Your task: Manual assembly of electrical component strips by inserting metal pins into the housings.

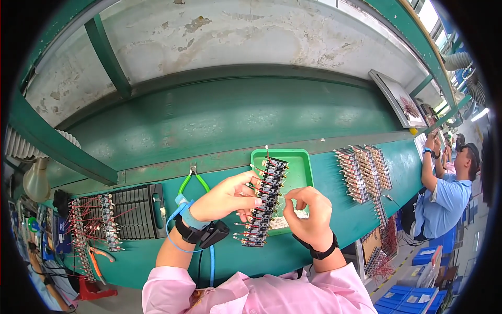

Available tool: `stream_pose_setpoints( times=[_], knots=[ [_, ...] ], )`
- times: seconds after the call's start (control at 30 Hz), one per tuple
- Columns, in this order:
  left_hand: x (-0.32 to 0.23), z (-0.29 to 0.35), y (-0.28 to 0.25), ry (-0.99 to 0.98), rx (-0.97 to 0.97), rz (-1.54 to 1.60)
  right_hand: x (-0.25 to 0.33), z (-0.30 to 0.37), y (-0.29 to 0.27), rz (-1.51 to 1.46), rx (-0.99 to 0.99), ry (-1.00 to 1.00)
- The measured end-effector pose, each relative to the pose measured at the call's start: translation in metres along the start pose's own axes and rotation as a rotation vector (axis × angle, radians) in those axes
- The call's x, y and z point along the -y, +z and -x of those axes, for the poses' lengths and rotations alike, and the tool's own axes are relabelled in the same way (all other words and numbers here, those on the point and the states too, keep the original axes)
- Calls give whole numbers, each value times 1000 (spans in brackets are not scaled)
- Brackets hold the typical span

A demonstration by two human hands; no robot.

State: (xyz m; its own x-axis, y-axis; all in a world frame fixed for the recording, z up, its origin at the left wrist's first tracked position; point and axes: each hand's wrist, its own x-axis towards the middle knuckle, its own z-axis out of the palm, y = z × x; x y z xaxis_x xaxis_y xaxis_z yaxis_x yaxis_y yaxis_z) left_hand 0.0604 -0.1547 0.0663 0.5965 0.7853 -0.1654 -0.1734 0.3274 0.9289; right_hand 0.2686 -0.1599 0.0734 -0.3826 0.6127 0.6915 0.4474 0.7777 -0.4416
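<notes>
Left hand [222, 199] is gripping a black component strip [266, 204] by its left edge, thumb in view, other fingertips partly hiding behind it. Strip is slanting over a green tray [309, 175], top end leaning right, blocking much of the tray's left side. Right hand [312, 214] is hovering just right of the strip, fingers curling, thumb and forefinger tips nearly meeting; cannot tell whether they are pinching anything. That hand is also partly covering pale bits [300, 214] in the tray, too small to identify. Green-handled pliers [201, 180] are lying beyond the left wrist, lower parts disappearing behind it.

Edges: bench [342, 230] is curving away at both ends. Its green surface is showing between right hand and component bundles [363, 172]; a narrower stretch is separating left forearm from black rack [138, 209].
</notes>
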Motion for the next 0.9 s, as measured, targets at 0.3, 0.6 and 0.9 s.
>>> stream_pose_setpoints(
  times=[0.3,0.6,0.9],
  knots=[
    [3,-1,0,19,7,2,2,-2,0,66,10,-40],
    [3,-3,2,21,7,0,3,-2,-1,97,24,-55],
    [3,-3,4,19,0,1,6,-3,-1,128,20,-115]
  ],
)
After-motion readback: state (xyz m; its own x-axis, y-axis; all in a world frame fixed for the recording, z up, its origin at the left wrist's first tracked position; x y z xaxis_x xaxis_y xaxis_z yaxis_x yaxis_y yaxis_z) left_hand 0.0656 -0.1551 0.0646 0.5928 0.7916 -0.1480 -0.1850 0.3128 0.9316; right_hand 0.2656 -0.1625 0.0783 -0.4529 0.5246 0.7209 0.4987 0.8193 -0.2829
